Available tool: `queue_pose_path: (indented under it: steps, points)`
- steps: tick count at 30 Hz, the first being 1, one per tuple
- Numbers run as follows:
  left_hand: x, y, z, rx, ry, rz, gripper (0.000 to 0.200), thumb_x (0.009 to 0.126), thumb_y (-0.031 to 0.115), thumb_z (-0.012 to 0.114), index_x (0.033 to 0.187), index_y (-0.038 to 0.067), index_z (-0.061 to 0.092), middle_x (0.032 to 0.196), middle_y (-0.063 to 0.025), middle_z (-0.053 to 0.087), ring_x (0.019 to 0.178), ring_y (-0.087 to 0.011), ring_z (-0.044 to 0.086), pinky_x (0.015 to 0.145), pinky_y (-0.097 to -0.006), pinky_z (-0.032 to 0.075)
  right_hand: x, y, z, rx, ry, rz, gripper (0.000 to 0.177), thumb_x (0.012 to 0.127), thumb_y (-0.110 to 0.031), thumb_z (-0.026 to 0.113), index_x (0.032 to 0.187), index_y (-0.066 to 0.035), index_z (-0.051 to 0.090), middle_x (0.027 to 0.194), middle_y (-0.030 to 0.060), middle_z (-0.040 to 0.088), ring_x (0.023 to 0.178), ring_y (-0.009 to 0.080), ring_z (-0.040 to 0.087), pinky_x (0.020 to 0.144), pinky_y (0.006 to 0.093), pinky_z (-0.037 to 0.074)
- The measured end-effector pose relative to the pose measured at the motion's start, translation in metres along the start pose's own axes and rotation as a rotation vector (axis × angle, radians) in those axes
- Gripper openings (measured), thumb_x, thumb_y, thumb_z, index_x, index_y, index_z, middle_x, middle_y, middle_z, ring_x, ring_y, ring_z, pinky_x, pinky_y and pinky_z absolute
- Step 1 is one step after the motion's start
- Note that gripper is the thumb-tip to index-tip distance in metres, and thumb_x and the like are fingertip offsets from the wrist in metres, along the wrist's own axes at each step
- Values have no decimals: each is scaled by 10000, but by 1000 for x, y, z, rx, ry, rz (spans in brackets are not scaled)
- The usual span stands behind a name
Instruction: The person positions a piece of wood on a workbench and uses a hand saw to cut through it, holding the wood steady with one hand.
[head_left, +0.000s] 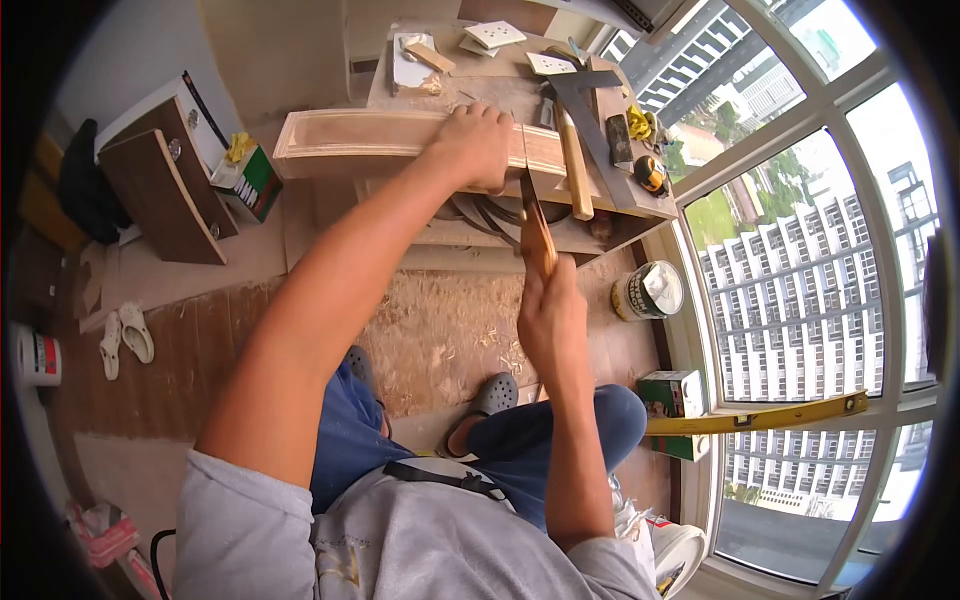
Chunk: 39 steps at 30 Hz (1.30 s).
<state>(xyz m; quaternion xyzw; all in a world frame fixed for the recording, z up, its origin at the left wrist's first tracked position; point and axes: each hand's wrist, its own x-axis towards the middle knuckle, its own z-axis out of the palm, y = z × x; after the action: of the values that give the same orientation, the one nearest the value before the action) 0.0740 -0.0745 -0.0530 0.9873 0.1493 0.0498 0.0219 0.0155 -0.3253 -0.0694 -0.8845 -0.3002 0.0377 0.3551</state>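
Note:
A long pale wooden board with moulded edges [350,132] lies across the worktable, its left end sticking out past the table. My left hand [474,146] is closed over the board right of its middle, pressing on it from above. In my right hand [553,315] is the wooden handle of a handsaw [538,240], fingers wrapped round it. The saw's blade points away from me and crosses the board just right of my left hand. Close by on the right lies a tool with a wooden handle [575,170], beside a dark metal square [603,135].
The worktable [640,203] also bears a tape measure [652,174] and white socket plates [495,35]. A paint can [655,290] stands right, near a yellow spirit level [760,418] by the windows. Cabinet panels [160,195] lean at left. Shavings litter the floor [430,330].

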Motion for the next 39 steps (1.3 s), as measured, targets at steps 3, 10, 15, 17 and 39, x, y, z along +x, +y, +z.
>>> queue_pose_path:
  steps: [3,10,15,17,39]
  points:
    - [-1,4,14,-30,-6,14,871,676,341,880,1375,-49,537,1374,-221,602,1344,-371,537,1169,-460,415,-60,18,-25,-16,-21,24,209,1062,-177,556,1090,2,452,804,366,646,790,592,623,652,625,469]
    - [8,-2,3,-45,12,21,874,664,309,881,1362,-74,520,1368,-238,579,1330,-395,528,1169,-458,408,56,3,20,-6,29,22,274,1066,-233,550,1074,27,463,889,389,670,883,589,645,716,643,485]
    - [2,-3,7,-32,-9,-11,916,655,322,915,1372,-76,507,1381,-234,570,1341,-400,516,1166,-460,405,58,2,16,81,60,-99,288,1076,-258,553,1069,19,475,880,380,672,880,590,639,749,640,484]
    - [-4,1,4,4,86,13,929,674,314,929,1389,-81,487,1396,-245,559,1354,-409,504,1176,-469,396,54,1,19,92,69,-81,290,1077,-259,553,1063,20,476,885,381,671,879,592,636,746,640,481]
    - [1,7,34,76,166,52,720,721,200,832,1324,-70,549,1315,-228,603,1275,-369,563,1098,-461,450,48,-1,23,18,110,-102,229,1079,-219,526,1099,-2,457,807,368,660,797,594,632,680,651,484]
